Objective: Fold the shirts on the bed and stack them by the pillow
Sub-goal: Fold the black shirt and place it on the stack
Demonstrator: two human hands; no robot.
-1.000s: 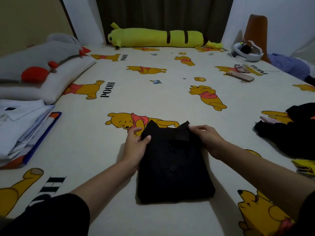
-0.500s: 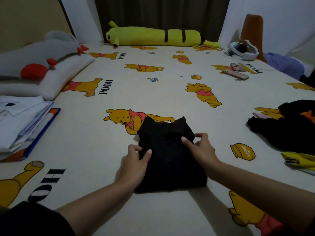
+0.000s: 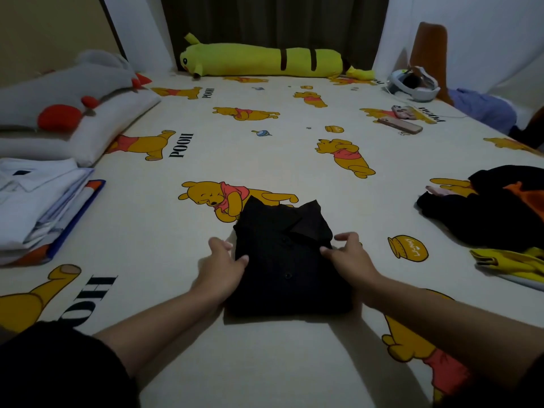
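Folded black shirt lies mid-bed on a cartoon-bear sheet, collar away from the viewer. Left hand cups the shirt's left edge, thumb on top, fingers curled at the side. Right hand does likewise at the right edge. Stack of folded white shirts sits far left, next to grey pillows. Unfolded dark clothes lie at right.

The left hand is covering the near left edge of the folded black shirt; whether its fingers are reaching beneath cannot be told. Left of that hand, the stack of folded shirts is running off the frame edge. Right of the right hand, the dark clothes pile is being cut off likewise.
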